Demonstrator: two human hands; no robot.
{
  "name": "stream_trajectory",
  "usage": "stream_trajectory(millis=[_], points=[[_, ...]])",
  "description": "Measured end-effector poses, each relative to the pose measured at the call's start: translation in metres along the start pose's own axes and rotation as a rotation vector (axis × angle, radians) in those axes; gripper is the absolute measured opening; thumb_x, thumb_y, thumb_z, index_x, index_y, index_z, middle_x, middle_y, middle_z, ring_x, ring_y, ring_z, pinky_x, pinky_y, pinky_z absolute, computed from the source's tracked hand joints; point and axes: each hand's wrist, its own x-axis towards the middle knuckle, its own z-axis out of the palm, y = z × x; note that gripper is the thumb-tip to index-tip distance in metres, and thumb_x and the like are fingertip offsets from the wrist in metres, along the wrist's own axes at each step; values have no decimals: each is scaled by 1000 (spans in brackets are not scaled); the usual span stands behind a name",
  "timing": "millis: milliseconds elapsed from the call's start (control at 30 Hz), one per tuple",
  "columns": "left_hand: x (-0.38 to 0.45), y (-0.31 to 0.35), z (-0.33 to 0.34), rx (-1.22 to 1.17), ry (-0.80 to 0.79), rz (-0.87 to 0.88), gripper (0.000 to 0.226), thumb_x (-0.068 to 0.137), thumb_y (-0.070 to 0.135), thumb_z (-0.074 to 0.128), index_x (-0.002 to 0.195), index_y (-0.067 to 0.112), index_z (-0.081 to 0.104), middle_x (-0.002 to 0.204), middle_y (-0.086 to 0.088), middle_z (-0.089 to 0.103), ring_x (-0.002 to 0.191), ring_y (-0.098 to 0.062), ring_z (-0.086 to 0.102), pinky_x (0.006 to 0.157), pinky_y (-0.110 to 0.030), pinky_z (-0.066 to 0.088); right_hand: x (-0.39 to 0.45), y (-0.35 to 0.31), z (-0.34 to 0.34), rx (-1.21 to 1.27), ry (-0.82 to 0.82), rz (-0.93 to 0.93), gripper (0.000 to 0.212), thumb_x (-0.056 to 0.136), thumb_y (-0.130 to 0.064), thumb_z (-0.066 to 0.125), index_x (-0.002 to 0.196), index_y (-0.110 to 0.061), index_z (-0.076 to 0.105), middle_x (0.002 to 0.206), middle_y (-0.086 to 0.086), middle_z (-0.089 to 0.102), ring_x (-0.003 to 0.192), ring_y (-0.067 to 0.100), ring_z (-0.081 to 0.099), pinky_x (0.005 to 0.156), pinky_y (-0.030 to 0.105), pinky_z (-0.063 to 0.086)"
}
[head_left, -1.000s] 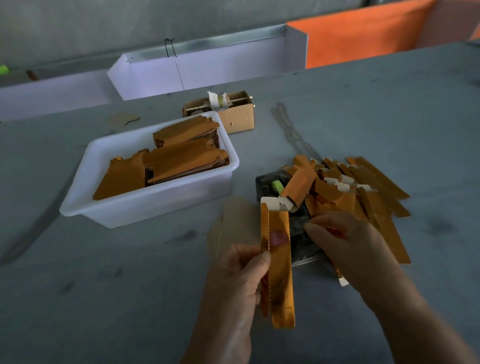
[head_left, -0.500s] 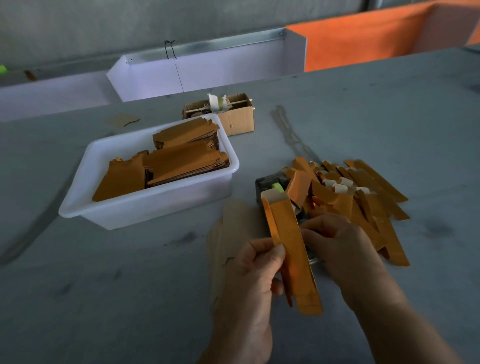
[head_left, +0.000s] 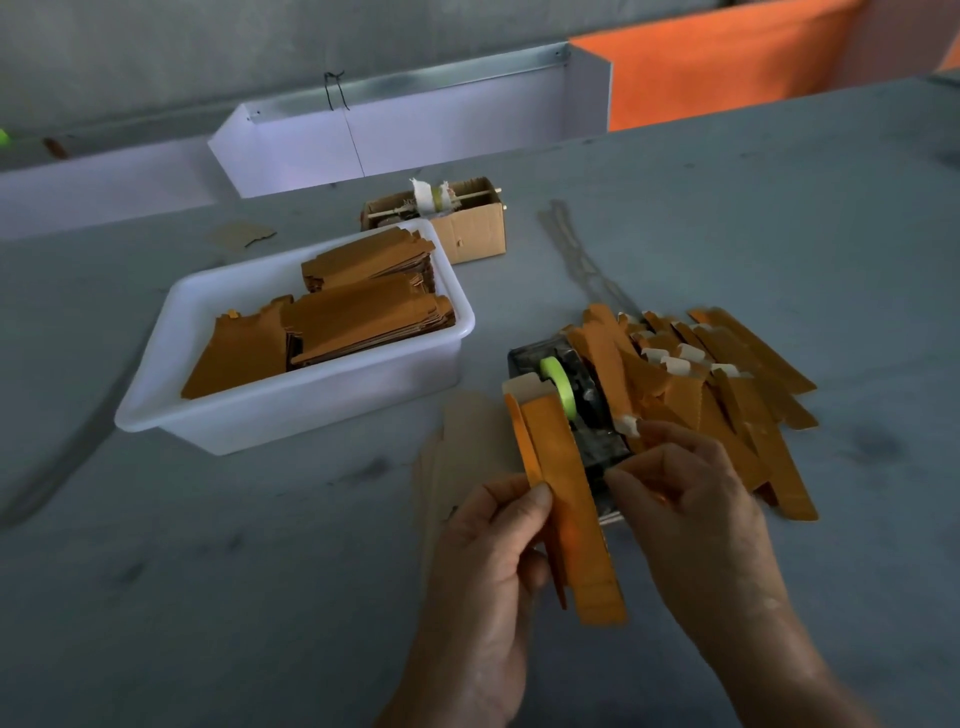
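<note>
Nearest the camera, low in the middle of the frame, the person's left hand is grasping a long orange carton sleeve, with the thumb pressing on its left edge. The sleeve is slanting up toward the centre, pale end flap uppermost. Just to the right, the right hand is curling thumb and forefinger together at the near edge of a dark tape dispenser. Whether tape is already pinched between them cannot be told. The sleeve's upper end is lying just beside the green tape roll.

The step looks like taping the sleeve shut. To do it well, the left hand should be holding the seam closed and flat. The right should be drawing off a short length of tape, tearing it cleanly and laying it square across the seam.

Right of centre, a pile of finished sleeves is fanning over the grey worktop. Left of centre, a white tub is holding flat orange blanks. Further up, a small cardboard box is sitting behind the tub.
</note>
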Motion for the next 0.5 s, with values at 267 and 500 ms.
stream_trajectory(millis=[267,500], points=[[3,5,10,208,-47,68,5,85,14,66,82,10,67,62,1,60,45,-6,43,40,-14,33,-2,1,4,30,7,-15,22,81,-21,70,65,-29,57,129,-7,50,112,16,52,79,21,41],[3,19,16,262,-88,96,12,89,4,61,78,10,59,50,10,56,41,2,46,38,-11,33,-5,7,11,35,43,-17,5,84,-19,66,79,-17,66,127,-7,52,109,13,54,81,26,47]])
